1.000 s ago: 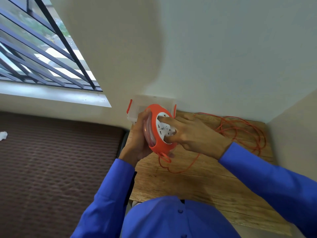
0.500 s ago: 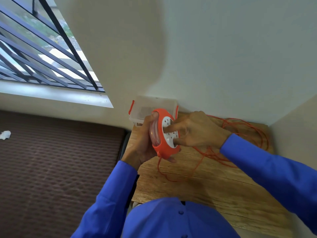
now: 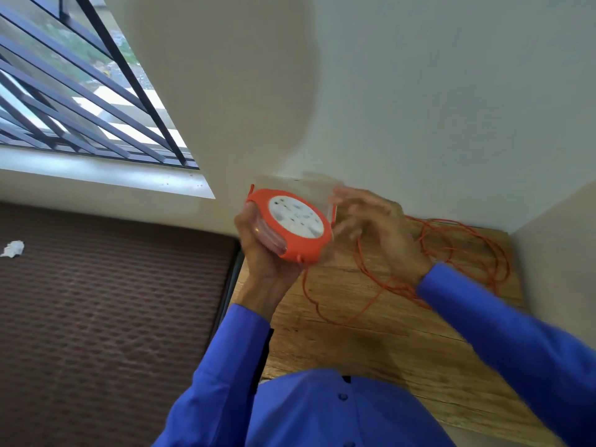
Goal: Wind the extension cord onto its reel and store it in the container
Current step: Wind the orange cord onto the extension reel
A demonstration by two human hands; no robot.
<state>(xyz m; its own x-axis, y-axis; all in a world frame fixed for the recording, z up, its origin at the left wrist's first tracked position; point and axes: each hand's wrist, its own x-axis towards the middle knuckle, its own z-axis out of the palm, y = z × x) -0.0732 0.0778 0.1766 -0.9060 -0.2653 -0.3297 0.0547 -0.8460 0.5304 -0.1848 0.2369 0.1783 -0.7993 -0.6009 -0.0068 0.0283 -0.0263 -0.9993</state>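
Observation:
My left hand (image 3: pixel 258 250) grips the round orange reel (image 3: pixel 292 224) from below and behind, its white socket face turned up toward me. A thin orange cord (image 3: pixel 451 250) runs from the reel's lower edge and lies in loose loops over the wooden table (image 3: pixel 371 343). Just right of the reel, my right hand (image 3: pixel 377 227) is blurred, fingers spread, off the reel face. I cannot tell whether it touches the cord. The clear container (image 3: pixel 309 185) with orange clips stands behind the reel against the wall, mostly hidden.
The table sits in a corner, with walls behind and to the right. A brown textured mattress (image 3: pixel 113 317) lies to the left with a scrap of white paper (image 3: pixel 13 248) on it. A barred window (image 3: pixel 80 101) is at upper left.
My right hand has come off the reel's socket face and moved right. My left hand has tilted the reel so its white face shows more fully.

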